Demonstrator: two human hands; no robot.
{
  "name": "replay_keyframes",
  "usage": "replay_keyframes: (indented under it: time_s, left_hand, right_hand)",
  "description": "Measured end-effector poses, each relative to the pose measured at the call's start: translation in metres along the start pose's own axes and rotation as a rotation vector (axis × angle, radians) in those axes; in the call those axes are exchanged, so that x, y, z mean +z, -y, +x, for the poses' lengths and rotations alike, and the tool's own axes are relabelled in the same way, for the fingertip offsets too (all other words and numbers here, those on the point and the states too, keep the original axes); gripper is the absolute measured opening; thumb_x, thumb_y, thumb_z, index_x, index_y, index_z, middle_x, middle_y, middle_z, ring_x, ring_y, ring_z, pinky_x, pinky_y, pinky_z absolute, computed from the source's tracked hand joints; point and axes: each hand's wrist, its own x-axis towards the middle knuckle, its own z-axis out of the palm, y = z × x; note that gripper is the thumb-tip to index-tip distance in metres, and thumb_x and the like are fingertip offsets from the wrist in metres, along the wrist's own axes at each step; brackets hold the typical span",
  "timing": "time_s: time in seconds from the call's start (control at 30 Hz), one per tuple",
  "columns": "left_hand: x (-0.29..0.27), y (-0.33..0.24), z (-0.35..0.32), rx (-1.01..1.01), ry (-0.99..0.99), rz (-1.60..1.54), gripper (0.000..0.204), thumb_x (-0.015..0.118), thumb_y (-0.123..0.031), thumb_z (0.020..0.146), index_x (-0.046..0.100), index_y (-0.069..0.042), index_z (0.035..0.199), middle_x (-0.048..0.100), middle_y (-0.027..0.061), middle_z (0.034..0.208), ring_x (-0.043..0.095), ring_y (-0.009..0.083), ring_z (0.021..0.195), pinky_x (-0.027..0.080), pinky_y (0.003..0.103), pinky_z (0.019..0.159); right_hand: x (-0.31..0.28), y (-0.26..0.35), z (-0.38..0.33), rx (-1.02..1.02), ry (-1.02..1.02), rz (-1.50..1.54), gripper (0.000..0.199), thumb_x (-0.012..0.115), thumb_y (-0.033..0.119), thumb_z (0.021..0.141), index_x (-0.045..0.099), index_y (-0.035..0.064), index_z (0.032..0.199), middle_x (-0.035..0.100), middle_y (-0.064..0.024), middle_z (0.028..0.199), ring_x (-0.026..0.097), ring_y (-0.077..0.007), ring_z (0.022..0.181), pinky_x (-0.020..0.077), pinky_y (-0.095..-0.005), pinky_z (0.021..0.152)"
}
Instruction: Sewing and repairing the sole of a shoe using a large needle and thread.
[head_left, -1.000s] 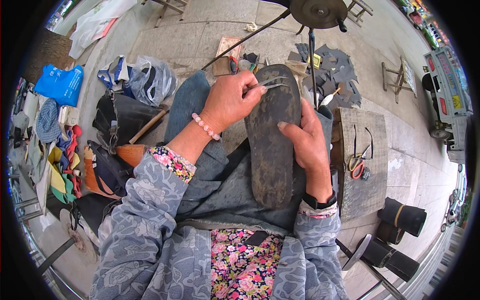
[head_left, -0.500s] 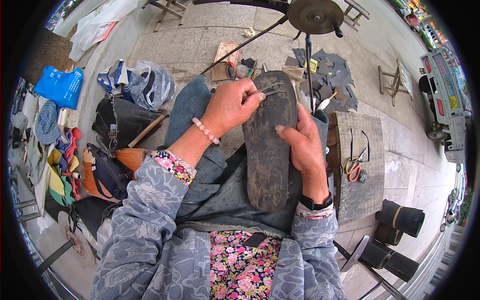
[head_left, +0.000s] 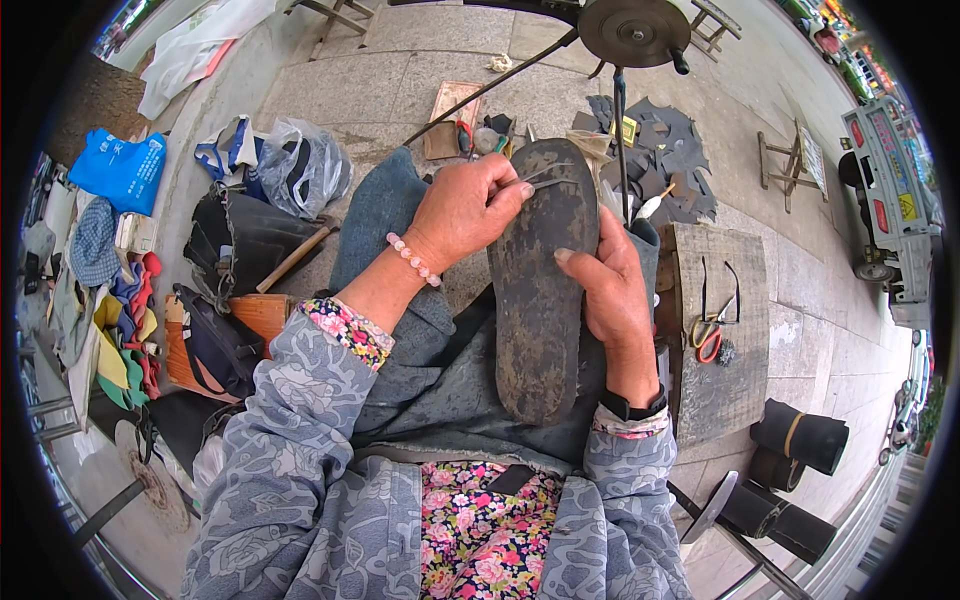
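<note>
A worn dark shoe sole [head_left: 537, 325] lies upright along my lap, scuffed brown face toward me. My right hand [head_left: 612, 285] grips its right edge, thumb on the face and the other fingers hidden behind. My left hand [head_left: 462, 208] is closed in a pinch at the sole's upper left. From that pinch thin metal tweezers [head_left: 549, 182] reach over the upper part of the sole. Whether their tips hold anything is too small to tell. A dark blue apron [head_left: 400, 385] covers my lap beneath the sole.
To the right, a wooden board [head_left: 715, 400] carries red-handled scissors [head_left: 708, 345]. Black rolls [head_left: 800, 435] lie beyond it. Dark scraps [head_left: 665, 150] cover the ground ahead, near a machine's handwheel [head_left: 635, 30]. At left are a hammer [head_left: 297, 258] and a plastic bag [head_left: 305, 170].
The tweezers' prongs have shifted slightly on the upper sole, and their angle looks a little different. Both hands keep nearly the same places.
</note>
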Motion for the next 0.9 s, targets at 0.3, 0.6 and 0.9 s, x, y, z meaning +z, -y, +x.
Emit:
replay_keyframes:
  time_s: [0.3,0.6,0.9]
  left_hand:
    - [-0.0001,-0.0015,0.0000,0.005,0.019,-0.016,0.018,0.067,-0.018,0.093,0.060,-0.001,0.093,0.052,-0.0021,0.061,0.042,0.0038,0.056,0.036,0.025,0.051]
    - [0.0002,-0.0011,-0.0002,-0.019,0.016,0.044,0.026,0.067,-0.019,0.093,0.059,0.001,0.108,0.052,0.0002,0.059,0.043,0.0057,0.054,0.036,0.027,0.051]
    - [0.0000,-0.0012,-0.0008,-0.007,0.001,0.042,0.035,0.067,-0.019,0.093,0.057,0.001,0.119,0.051,0.0011,0.058,0.043,0.0076,0.053,0.036,0.029,0.050]
  right_hand:
    - [-0.0015,-0.0004,-0.0001,-0.008,0.000,-0.012,0.056,0.054,-0.007,0.081,0.046,-0.0040,0.136,0.061,-0.0108,0.121,0.060,-0.0168,0.107,0.0473,-0.0298,0.093]
    - [-0.0018,0.0007,-0.0008,0.012,-0.003,-0.035,0.060,0.053,-0.006,0.079,0.046,-0.0042,0.139,0.062,-0.0123,0.126,0.061,-0.0191,0.112,0.0470,-0.0321,0.097]
    - [-0.0004,0.0015,-0.0012,-0.008,0.003,-0.013,0.055,0.053,-0.007,0.083,0.046,-0.0040,0.137,0.061,-0.0120,0.122,0.060,-0.0171,0.107,0.0483,-0.0307,0.093]
